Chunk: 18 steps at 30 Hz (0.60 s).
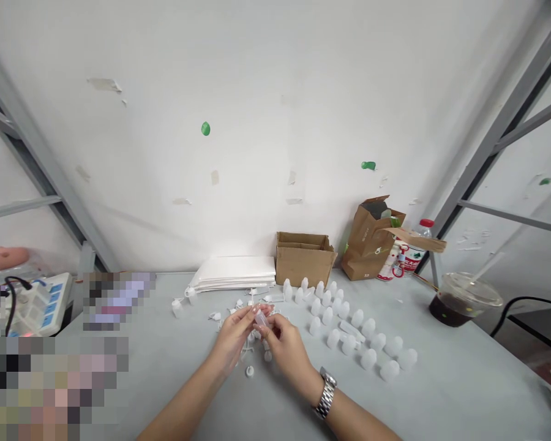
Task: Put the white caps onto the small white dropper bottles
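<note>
Two bare arms reach in from the bottom of the picture, and a silver watch (326,393) sits on the right wrist. The left hand (232,337) and the right hand (284,349) meet over the gray counter (165,392). Their grip is narrow and closed, with the fingertips of both hands pinching a small clear plastic bottle (261,318) up above the counter. Just under the hands, a little white cap (250,371) sits on the counter, and a messy pile of small white plastic bits (243,315) lies around it. To the right of the hands, many white plastic bottles (349,331) stand close together in rough rows. Behind the bits lies a flat stack of white packs (234,272), and next to it is an open cardboard box (303,258). Farther right, a brown paper bag (370,242) leans near a plastic bottle with a red cap (419,245). A clear cup with a dark drink (459,303) stands at the right side of the counter, with a straw poking out of its lid. On the far left is a white power strip (41,303). Behind it all is a white wall (275,122) with green spots.
</note>
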Each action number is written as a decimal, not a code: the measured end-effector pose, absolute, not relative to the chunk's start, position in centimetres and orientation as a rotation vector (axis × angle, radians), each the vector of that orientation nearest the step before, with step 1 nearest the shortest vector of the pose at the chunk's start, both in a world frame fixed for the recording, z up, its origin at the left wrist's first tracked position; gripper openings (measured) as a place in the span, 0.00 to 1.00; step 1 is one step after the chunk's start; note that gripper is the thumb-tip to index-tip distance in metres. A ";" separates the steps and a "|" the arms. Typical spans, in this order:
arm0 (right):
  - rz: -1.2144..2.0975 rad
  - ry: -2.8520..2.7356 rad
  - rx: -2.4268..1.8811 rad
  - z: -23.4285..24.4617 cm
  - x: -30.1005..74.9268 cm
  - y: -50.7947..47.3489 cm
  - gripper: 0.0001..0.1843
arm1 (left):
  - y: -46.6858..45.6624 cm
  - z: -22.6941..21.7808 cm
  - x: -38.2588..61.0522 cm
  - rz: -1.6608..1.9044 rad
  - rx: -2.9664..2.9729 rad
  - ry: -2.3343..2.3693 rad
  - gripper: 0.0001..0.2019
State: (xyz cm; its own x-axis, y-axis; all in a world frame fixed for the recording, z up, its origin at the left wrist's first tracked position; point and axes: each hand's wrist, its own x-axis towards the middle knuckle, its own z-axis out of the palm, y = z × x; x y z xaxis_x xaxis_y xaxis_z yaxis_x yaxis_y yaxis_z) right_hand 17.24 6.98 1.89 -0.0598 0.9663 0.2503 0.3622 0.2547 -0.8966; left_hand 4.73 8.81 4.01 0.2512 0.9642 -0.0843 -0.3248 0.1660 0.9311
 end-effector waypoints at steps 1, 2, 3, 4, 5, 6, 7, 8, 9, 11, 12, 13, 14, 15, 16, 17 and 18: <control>0.689 -1.641 -1.292 1.8 17.3 6.9 0.14 | 8.8 3.9 4.7 1.088 0.980 0.844 0.09; 0.562 -1.683 -1.305 1.7 17.4 6.9 0.13 | 8.8 3.9 4.7 1.085 0.990 0.845 0.09; 0.450 -1.719 -1.305 1.7 17.4 6.8 0.13 | 8.8 3.9 4.6 1.088 0.996 0.847 0.09; 0.366 -1.749 -1.294 1.7 17.5 6.8 0.12 | 8.7 3.8 4.6 1.089 1.000 0.846 0.09; 0.312 -1.772 -1.279 1.6 17.5 6.7 0.12 | 8.7 3.8 4.5 1.090 1.002 0.843 0.09; 0.282 -1.785 -1.268 1.7 17.5 6.6 0.12 | 8.7 3.8 4.5 1.089 1.003 0.838 0.09; 0.271 -1.789 -1.261 1.7 17.5 6.5 0.12 | 8.7 3.8 4.5 1.088 1.004 0.831 0.09; 0.277 -1.788 -1.257 1.7 17.5 6.5 0.12 | 8.6 3.8 4.5 1.086 1.006 0.820 0.09; 0.301 -1.783 -1.255 1.8 17.4 6.5 0.12 | 8.6 3.8 4.5 1.082 1.010 0.806 0.10; 0.394 -1.759 -1.262 1.9 17.4 6.4 0.12 | 8.6 3.7 4.6 1.071 1.021 0.777 0.10; 0.454 -1.740 -1.267 2.0 17.4 6.5 0.12 | 8.6 3.7 4.7 1.067 1.026 0.768 0.10; 0.521 -1.717 -1.271 2.1 17.4 6.5 0.12 | 8.6 3.6 4.7 1.069 1.030 0.764 0.11; 0.598 -1.690 -1.270 2.2 17.4 6.5 0.12 | 8.6 3.6 4.7 1.073 1.031 0.765 0.12; 0.682 -1.656 -1.261 2.2 17.4 6.5 0.13 | 8.6 3.5 4.7 1.074 1.031 0.766 0.12; 0.776 -1.615 -1.240 2.3 17.4 6.6 0.14 | 8.6 3.5 4.7 1.070 1.030 0.766 0.12; 0.881 -1.567 -1.210 2.3 17.4 6.7 0.15 | 8.6 3.5 4.7 1.066 1.030 0.764 0.13; 0.991 -1.512 -1.173 2.3 17.4 6.8 0.16 | 8.6 3.5 4.6 1.061 1.032 0.758 0.12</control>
